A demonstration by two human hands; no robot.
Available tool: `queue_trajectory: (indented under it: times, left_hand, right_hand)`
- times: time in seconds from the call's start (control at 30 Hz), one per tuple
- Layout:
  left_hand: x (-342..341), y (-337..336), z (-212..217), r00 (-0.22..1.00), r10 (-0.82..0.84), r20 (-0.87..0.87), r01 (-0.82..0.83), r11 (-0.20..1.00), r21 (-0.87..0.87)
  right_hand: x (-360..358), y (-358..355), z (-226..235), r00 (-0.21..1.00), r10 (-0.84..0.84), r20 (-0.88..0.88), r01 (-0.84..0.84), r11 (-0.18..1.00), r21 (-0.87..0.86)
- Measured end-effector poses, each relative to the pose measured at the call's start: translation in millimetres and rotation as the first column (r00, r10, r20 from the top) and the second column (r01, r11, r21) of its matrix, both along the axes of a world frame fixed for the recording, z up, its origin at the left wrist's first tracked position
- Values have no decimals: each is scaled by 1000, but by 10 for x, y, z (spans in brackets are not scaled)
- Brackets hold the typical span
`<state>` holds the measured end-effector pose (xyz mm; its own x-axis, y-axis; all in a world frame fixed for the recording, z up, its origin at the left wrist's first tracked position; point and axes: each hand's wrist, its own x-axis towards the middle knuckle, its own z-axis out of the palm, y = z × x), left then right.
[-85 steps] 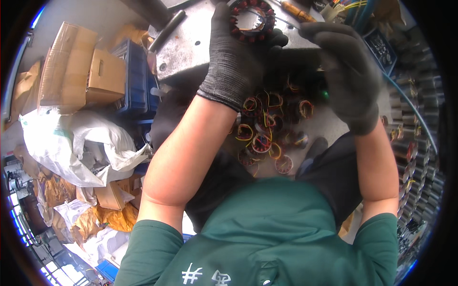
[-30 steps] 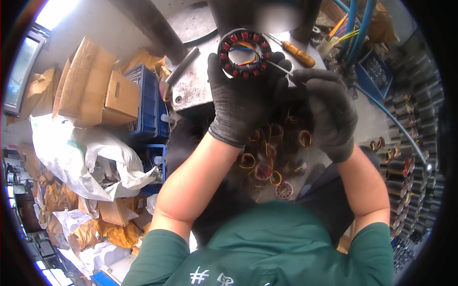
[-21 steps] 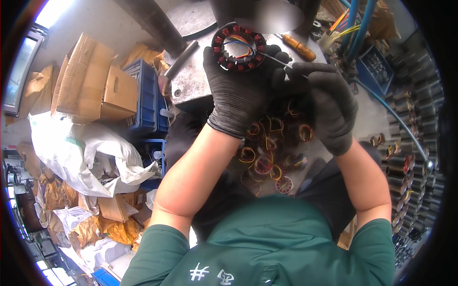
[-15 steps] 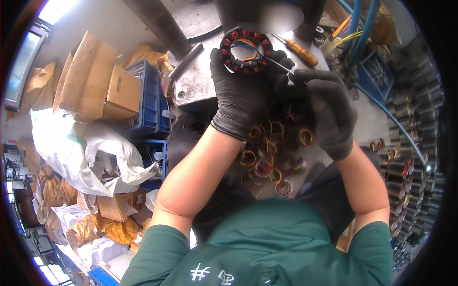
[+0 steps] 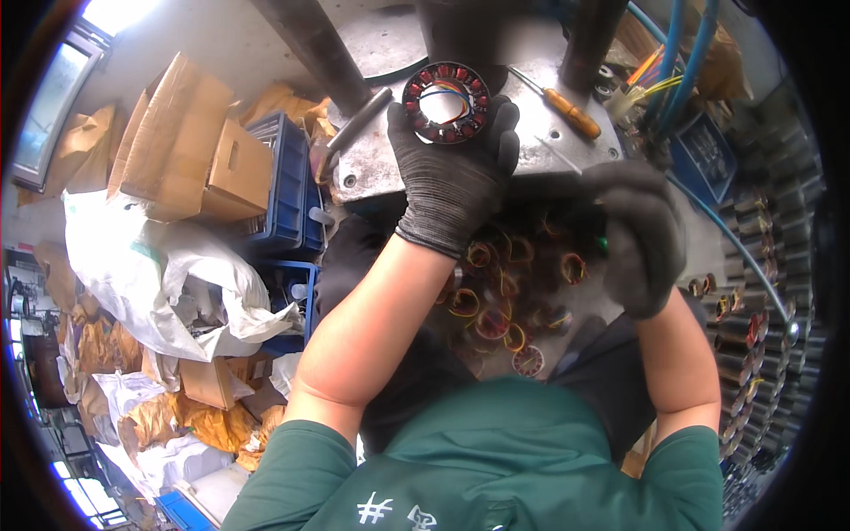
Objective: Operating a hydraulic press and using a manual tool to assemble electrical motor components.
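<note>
In front of the metal press my left hand (image 5: 450, 177), in a dark glove, grips a motor stator (image 5: 479, 111). It is a round ring with red copper windings, and coloured wires lie across its opening. My right hand (image 5: 641, 239), gloved too and blurred by motion, is lower and to the right, apart from the stator. Its fingers are closed around a tool with a thin metal shaft (image 5: 567, 160) that points up and left. The grip hides most of that tool's handle, so its kind is hard to make out.
A wooden-handled screwdriver (image 5: 571, 113) and a metal bar (image 5: 361, 119) lie on the steel base plate (image 5: 531, 157). Several wired stators (image 5: 492, 322) are below my hands. Blue crates (image 5: 282, 181) and cardboard boxes (image 5: 173, 133) stand left, stacked metal cylinders (image 5: 779, 257) right.
My right hand has drawn back, down and to the right, and the tool's shaft has left the stator. The left hand still holds the stator, now turned slightly.
</note>
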<state>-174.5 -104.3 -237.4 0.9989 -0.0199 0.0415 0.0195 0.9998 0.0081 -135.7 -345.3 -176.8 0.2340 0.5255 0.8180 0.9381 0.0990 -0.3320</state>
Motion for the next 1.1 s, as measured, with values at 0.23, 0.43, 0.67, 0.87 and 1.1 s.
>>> queue_trajectory:
  times: [0.23,0.43,0.67,0.87,1.1]
  left_hand:
    - [-46,-49,122,999,45,-9,-43,989,144]
    - [-77,-122,201,995,-39,90,25,988,155]
    - [-96,-125,203,985,-44,168,12,983,184]
    - [-78,-41,217,990,124,61,-138,847,514]
    - [139,58,786,570,282,772,-590,-513,623]
  right_hand:
    - [357,193,-528,954,-181,-239,173,983,-55]
    - [591,334,-852,978,-205,-30,180,912,-369]
    - [624,468,-956,950,-283,130,310,819,-483]
    - [521,306,-793,967,-243,79,252,863,-438]
    - [381,37,-555,986,-121,-119,43,856,-516]
